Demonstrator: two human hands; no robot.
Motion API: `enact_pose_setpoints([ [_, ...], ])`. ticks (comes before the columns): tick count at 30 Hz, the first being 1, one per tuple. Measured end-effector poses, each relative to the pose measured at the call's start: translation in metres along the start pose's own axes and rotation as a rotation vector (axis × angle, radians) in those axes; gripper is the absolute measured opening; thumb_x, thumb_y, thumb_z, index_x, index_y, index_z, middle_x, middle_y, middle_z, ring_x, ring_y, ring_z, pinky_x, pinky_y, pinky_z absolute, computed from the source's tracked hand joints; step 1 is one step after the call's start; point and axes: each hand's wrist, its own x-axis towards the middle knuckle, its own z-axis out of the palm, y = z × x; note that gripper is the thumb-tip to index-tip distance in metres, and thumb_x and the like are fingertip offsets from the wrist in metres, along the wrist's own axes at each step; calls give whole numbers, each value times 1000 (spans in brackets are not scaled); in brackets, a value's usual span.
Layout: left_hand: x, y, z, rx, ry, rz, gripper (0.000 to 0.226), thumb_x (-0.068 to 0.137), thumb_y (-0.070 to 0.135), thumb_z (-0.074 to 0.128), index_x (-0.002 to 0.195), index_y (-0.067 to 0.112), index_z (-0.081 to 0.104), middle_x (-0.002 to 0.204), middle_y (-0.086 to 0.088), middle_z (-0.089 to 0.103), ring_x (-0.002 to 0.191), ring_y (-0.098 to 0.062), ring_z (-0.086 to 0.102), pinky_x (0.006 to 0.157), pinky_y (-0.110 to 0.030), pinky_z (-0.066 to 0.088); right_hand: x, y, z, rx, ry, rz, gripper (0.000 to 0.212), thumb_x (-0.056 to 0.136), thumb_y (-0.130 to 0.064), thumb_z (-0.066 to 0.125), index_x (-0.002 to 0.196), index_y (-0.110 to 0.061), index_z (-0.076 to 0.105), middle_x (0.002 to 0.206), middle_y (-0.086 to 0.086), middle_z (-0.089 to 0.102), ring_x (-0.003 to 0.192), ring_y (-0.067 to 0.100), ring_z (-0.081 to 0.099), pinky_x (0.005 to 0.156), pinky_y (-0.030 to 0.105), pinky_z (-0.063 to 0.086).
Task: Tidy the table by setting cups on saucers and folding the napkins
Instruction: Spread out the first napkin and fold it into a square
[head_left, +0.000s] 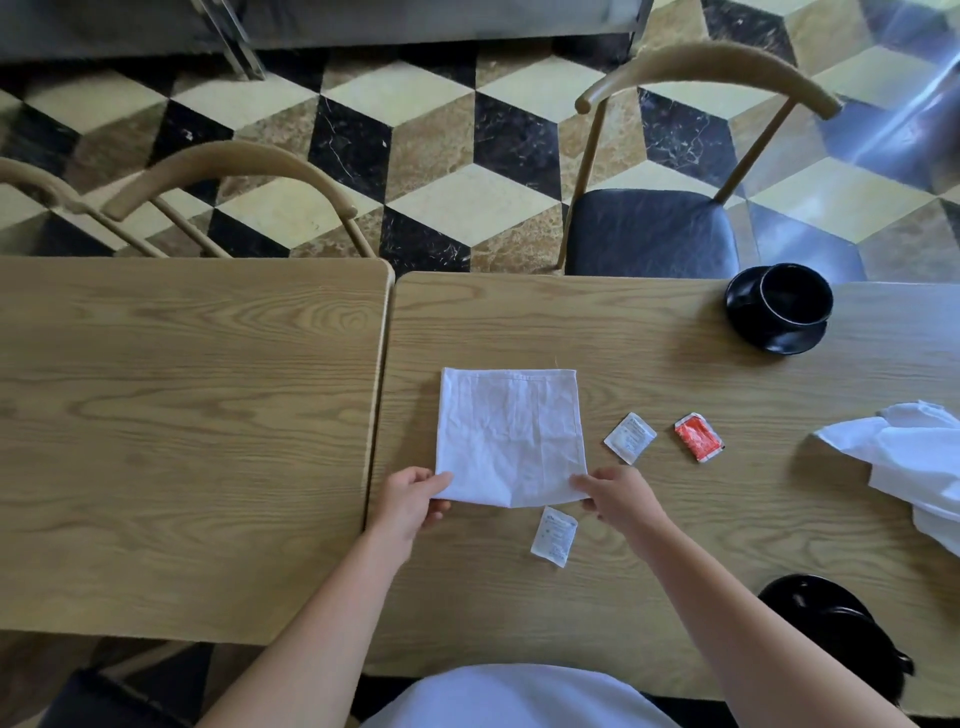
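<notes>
Two hands on one white napkin (511, 434) in the head view. It lies flat and squared on the right-hand tabletop (649, 597), folded, with its near edge toward the person. Left hand (415, 493) pinches the near left corner, thumb on top of the cloth and fingers curled under the edge. Right hand (618, 493) pinches the near right corner, fingertips on the cloth.

Just past the right hand, further out on the tabletop, sits a small white sachet (630, 437), and beyond that, further to the right, a red sachet (698, 436); the two are apart from each other and from the napkin. Between the two forearms, just nearer than the napkin's edge, lies a second white sachet (554, 536).

Well off to the right of the right hand, at the frame's edge, a crumpled white napkin (914, 457) is heaped unfolded. Far beyond the right hand, near the tabletop's far edge, a black cup (795, 296) stands on a black saucer (779, 340). Close to the right elbow, another black piece of crockery (831, 618) shows at the near edge, partly hidden by the arm; cup or saucer, cannot tell.

Left of the left hand, a second tabletop (182, 441) butts up alongside. Wooden chairs (711, 67) stand on the chequered floor (441, 156) beyond.
</notes>
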Motion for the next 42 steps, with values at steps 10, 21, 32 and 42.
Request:
enact_pose_setpoints([
  [10,-56,-60,-27,62,-60,-192,20,88,2,72,88,7,52,62,-12,61,41,-15,57,37,-19,42,-66,66,20,-33,1,54,11,79,-16,71,76,-8,64,57,-1,68,44,8,59,44,17,38],
  [21,-52,-23,-27,126,-103,89,9,89,6,61,94,10,69,82,-12,71,60,-20,66,59,-30,53,-75,36,6,122,-49,-61,20,86,-9,58,100,-20,69,73,1,76,60,13,69,58,24,49],
  [32,-7,-9,-27,332,-3,187,11,88,15,72,78,19,74,58,14,64,57,-9,51,59,-29,38,-32,14,-11,112,-120,-78,3,88,-19,72,87,-16,75,81,0,75,67,10,66,65,28,50],
  [42,21,-8,-8,419,117,168,16,84,30,73,74,18,69,69,3,66,71,-22,61,70,-39,51,10,8,-2,-114,13,-52,30,90,-24,68,78,3,67,55,-3,53,55,17,49,53,27,35],
])
